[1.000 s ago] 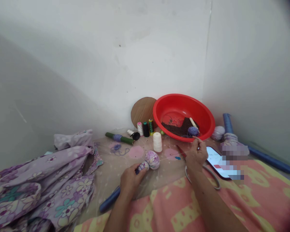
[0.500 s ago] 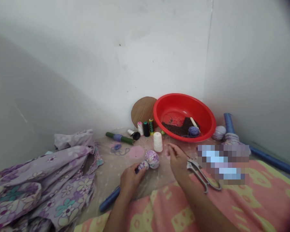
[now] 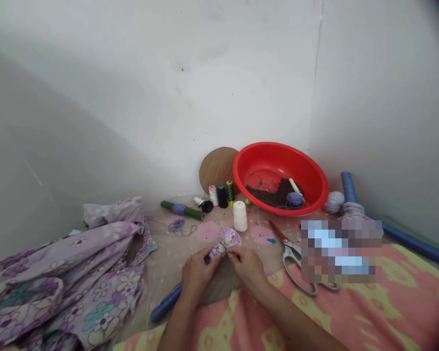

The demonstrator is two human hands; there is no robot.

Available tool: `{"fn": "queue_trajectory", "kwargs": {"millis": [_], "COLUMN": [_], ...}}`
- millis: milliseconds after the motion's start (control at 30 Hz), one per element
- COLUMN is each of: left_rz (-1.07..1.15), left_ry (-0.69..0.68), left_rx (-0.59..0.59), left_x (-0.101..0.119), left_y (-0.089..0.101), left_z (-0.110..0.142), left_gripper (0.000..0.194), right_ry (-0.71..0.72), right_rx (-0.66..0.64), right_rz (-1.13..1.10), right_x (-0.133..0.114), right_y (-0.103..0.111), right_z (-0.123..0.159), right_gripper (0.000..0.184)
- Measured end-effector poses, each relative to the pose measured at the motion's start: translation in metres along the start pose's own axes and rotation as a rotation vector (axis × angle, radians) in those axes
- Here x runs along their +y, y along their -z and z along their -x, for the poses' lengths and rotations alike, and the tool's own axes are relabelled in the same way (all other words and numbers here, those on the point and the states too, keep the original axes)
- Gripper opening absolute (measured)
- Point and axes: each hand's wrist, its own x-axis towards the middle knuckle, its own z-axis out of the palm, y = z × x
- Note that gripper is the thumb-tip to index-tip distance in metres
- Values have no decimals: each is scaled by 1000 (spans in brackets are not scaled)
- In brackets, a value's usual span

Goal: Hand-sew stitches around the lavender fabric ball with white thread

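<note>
Just nearer me than the white thread cone (image 3: 240, 217), my left hand (image 3: 199, 267) grips the floral cloth ball (image 3: 230, 237) by its neck; my right hand (image 3: 249, 266) pinches there, on what I cannot tell. Likely light and squashy, safest held at that neck.

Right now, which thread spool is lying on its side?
The white spool with the black end, leftmost of the group; the other four spools stand upright.
</note>
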Motion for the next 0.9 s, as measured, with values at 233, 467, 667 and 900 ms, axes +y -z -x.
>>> {"fn": "queue_trajectory", "kwargs": {"millis": [233,467,667,900], "left_rz": [-2,-8,-31,0], "left_ry": [2,-17,-25,-38], "left_rx": [-2,3,20,24], "left_x": [1,-2,-4,-5], "left_y": [3,1,-1,-2], "left_z": [0,-2,-2,-2], "left_gripper": [41,42,45,44], "right_ry": [3,-4,-13,12], "right_rx": [-22,-48,-60,-82], "right_rz": [-5,-21,-15,-30], "right_x": [-2,-4,-5,-5], "right_y": [-1,-1,0,0], "right_z": [2,4,4,4], "right_gripper": [25,28,29,30]}}
